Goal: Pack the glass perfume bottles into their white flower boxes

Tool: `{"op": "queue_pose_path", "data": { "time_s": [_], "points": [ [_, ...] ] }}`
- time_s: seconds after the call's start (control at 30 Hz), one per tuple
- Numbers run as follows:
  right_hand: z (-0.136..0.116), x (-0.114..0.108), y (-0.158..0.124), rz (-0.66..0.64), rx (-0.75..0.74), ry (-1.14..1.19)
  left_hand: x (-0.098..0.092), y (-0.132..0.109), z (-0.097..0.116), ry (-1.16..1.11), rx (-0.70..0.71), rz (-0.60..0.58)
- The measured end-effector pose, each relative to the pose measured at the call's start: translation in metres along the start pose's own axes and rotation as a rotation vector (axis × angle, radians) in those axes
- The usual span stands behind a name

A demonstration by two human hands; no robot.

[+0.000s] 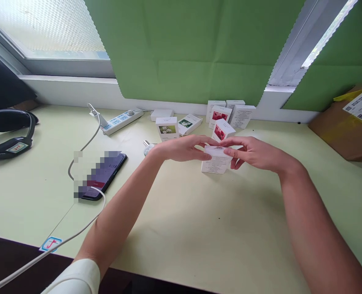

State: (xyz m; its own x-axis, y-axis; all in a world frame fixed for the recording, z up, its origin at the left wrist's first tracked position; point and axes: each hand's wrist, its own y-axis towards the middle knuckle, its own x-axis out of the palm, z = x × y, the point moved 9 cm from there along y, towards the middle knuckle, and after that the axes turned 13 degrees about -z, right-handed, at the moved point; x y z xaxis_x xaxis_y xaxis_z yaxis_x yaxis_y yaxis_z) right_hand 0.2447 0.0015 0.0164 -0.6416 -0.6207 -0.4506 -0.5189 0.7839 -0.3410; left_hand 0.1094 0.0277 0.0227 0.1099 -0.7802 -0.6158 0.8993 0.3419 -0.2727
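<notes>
A small white box [215, 164] with fine print on its front stands upright in front of me, its base seemingly on the table. My left hand [185, 148] closes on its upper left, thumb at the front edge and fingers reaching over the top. From the other side, my right hand [254, 152] pinches the upper right corner, thumb on the printed face and fingers curled along the side. Just behind is a white box with a red flower picture [222, 130]. A box with a white flower picture [168, 128] stands beyond my left hand, near a partly hidden glass bottle [148, 148].
More white boxes [242, 116] are grouped by the window sill. Left lie a power strip [122, 121], a phone [107, 175] and a headset [12, 134]. A white cable [73, 237] runs beside my left forearm. At right sits a cardboard box [346, 130].
</notes>
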Motion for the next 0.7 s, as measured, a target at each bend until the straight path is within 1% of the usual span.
{"op": "queue_pose_path", "data": {
  "time_s": [0.1,0.2,0.4,0.7],
  "points": [
    [-0.001,0.001,0.0,0.006,0.006,-0.026,-0.004,-0.001,0.0,0.048,-0.024,0.052],
    [-0.003,0.002,0.0,0.013,0.0,-0.044,-0.005,0.001,0.004,0.081,-0.006,0.073],
    [-0.004,0.002,-0.001,0.025,0.009,-0.08,-0.005,0.001,0.01,0.113,0.013,0.077],
    [-0.006,0.002,-0.002,0.038,0.009,-0.145,-0.006,0.002,0.011,0.137,0.029,0.077]
  ]
}}
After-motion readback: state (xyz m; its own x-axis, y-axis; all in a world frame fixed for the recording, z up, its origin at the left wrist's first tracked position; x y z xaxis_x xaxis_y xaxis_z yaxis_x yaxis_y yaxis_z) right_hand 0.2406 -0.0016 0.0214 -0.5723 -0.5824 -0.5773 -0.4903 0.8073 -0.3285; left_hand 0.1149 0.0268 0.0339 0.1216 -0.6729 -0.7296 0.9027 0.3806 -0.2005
